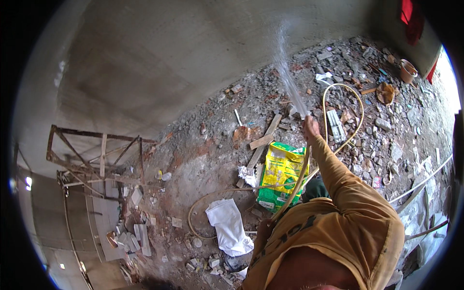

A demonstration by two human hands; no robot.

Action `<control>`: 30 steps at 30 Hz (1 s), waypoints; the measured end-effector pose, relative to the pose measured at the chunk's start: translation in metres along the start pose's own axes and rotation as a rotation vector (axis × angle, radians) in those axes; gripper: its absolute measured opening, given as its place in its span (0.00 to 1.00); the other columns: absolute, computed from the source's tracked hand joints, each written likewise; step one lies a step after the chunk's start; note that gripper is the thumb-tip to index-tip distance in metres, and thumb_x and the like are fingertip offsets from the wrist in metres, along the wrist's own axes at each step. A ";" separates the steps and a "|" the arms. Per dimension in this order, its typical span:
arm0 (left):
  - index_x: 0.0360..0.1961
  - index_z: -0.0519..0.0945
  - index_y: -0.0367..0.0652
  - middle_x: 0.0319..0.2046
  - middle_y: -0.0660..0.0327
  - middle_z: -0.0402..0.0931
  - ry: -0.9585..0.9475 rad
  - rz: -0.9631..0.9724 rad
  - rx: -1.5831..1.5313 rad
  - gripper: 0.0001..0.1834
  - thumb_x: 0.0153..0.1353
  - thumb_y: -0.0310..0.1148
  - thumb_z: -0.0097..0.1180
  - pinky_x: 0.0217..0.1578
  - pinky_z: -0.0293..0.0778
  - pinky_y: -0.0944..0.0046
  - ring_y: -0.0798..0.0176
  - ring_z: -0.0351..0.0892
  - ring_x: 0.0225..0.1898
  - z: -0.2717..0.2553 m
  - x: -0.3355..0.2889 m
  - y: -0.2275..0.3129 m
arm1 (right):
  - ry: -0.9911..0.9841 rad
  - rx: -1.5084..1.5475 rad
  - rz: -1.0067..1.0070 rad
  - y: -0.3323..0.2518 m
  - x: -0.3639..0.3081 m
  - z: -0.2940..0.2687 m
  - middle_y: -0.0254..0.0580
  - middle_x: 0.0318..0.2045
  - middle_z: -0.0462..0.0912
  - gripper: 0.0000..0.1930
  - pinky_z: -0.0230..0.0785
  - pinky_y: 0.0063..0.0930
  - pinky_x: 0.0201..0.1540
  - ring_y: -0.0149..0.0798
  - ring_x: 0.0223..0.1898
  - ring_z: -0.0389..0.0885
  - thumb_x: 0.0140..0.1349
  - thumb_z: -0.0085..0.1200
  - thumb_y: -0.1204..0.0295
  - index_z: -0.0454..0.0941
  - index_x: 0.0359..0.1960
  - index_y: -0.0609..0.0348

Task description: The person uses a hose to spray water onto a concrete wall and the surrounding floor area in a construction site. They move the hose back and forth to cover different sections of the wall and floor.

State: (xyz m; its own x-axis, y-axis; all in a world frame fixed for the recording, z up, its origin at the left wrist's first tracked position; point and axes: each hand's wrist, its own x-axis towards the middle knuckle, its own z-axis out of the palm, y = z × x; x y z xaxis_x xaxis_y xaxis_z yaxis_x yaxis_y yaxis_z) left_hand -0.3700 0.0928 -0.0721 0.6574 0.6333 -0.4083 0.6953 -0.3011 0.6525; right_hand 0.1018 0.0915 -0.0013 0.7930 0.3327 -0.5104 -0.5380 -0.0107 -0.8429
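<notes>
My right hand (311, 127) is stretched out ahead, closed round the end of a yellowish hose (293, 194). Water (288, 79) sprays from that end up against the grey plastered wall (159, 53). Low beside my body, my left hand (264, 228) is partly hidden in shadow. The hose runs down to it and appears gripped there, though single fingers are hard to make out. Part of the hose loops on the ground to the right, and another bend curves left round a white sack (231, 227). A yellow and green bag (285, 169) lies just beyond the hose.
Broken bricks and rubble (382, 123) cover the ground. Wooden planks (265, 140) lie beside the bag. A rusty metal frame (96, 159) stands by the wall on the left. At far right are a bucket (408, 71) and plastic sheeting (430, 237).
</notes>
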 end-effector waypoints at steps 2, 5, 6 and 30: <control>0.37 0.76 0.43 0.34 0.49 0.76 0.029 -0.033 -0.018 0.19 0.52 0.47 0.53 0.37 0.70 0.56 0.49 0.75 0.38 0.002 -0.026 -0.055 | -0.043 -0.070 0.067 0.019 -0.019 0.044 0.33 0.07 0.61 0.23 0.49 0.29 0.08 0.31 0.06 0.58 0.55 0.34 0.52 0.67 0.17 0.57; 0.39 0.76 0.44 0.34 0.51 0.76 -0.160 -0.245 0.001 0.18 0.53 0.45 0.53 0.37 0.69 0.58 0.53 0.76 0.38 -0.019 -0.038 -0.070 | -0.075 -0.195 0.067 0.053 -0.030 0.095 0.37 0.10 0.65 0.23 0.54 0.31 0.10 0.33 0.08 0.62 0.55 0.33 0.53 0.66 0.14 0.59; 0.40 0.76 0.44 0.33 0.51 0.76 -0.158 -0.271 -0.188 0.18 0.53 0.45 0.53 0.37 0.69 0.59 0.54 0.76 0.38 -0.022 -0.047 -0.086 | -0.087 -0.243 0.012 0.065 -0.032 0.110 0.39 0.11 0.67 0.22 0.56 0.31 0.11 0.35 0.09 0.65 0.55 0.35 0.54 0.66 0.14 0.60; 0.37 0.78 0.45 0.32 0.50 0.77 0.011 -0.042 -0.280 0.19 0.50 0.47 0.55 0.38 0.70 0.56 0.51 0.76 0.37 -0.043 -0.015 -0.117 | -0.235 -0.329 -0.275 0.027 -0.087 0.195 0.31 0.09 0.62 0.24 0.48 0.23 0.09 0.27 0.07 0.58 0.57 0.36 0.48 0.66 0.18 0.57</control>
State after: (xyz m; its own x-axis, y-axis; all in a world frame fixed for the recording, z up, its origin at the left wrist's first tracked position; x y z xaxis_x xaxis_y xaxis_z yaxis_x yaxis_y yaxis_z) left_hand -0.4740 0.1494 -0.1149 0.6255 0.6494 -0.4325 0.6137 -0.0671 0.7867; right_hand -0.0372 0.2463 0.0536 0.7868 0.5684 -0.2405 -0.1682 -0.1774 -0.9697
